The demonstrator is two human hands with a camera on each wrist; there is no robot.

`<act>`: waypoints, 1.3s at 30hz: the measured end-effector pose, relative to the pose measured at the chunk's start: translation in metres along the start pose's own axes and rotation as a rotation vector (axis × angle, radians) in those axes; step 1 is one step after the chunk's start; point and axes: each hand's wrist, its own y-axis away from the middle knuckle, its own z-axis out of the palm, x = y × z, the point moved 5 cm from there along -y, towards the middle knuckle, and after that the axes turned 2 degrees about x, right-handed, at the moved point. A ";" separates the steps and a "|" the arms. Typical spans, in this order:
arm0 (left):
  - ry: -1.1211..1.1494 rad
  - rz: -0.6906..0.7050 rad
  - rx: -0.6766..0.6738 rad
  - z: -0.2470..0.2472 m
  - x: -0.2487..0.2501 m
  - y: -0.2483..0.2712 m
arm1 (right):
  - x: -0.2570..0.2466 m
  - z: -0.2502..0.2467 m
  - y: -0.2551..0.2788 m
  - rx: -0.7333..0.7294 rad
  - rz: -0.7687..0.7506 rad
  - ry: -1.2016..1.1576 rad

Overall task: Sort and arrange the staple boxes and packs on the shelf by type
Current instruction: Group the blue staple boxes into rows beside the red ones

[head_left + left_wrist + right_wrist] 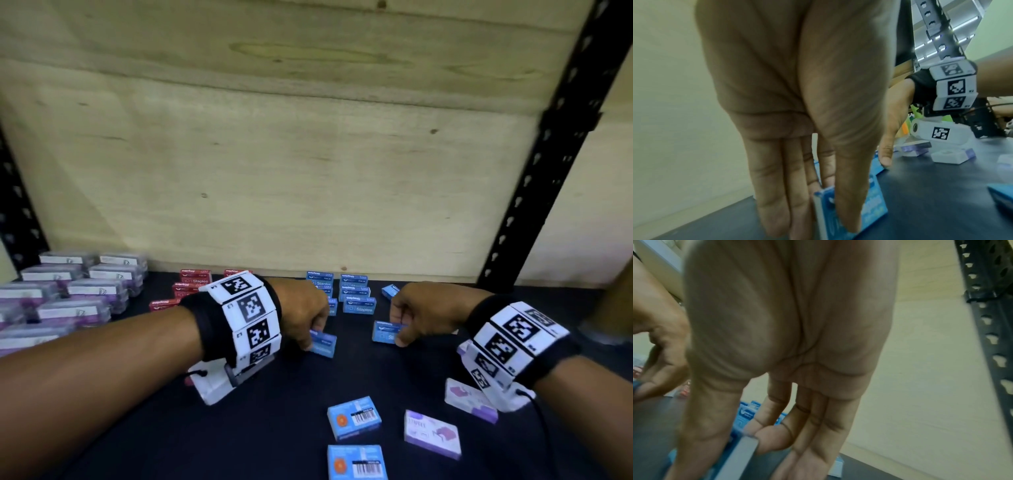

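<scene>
On the dark shelf (267, 428), my left hand (313, 337) pinches a small blue staple box (324, 344) standing on edge. In the left wrist view the thumb and fingers (777, 203) clamp this blue box (877, 204) from both sides. My right hand (399, 334) pinches a second blue box (384, 332) a little to the right. The right wrist view shows its grey edge (740, 456) between thumb and fingers. Behind both hands, a group of blue boxes (354, 294) stands by the back wall.
Red staple boxes (191, 284) stand at the back left of centre, and clear purple packs (68, 294) fill the far left. Loose blue boxes (354, 416) and purple-white boxes (431, 433) lie in front. A black perforated upright (548, 164) rises at the right.
</scene>
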 end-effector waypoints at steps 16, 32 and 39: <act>-0.107 -0.120 -0.050 0.001 -0.010 0.001 | -0.025 -0.006 -0.004 0.031 -0.087 0.105; -0.103 -0.085 -0.033 -0.005 -0.003 -0.012 | -0.024 -0.006 -0.021 -0.002 -0.051 0.040; -0.077 -0.109 -0.042 -0.003 -0.003 -0.009 | -0.019 -0.003 -0.020 -0.005 -0.043 -0.006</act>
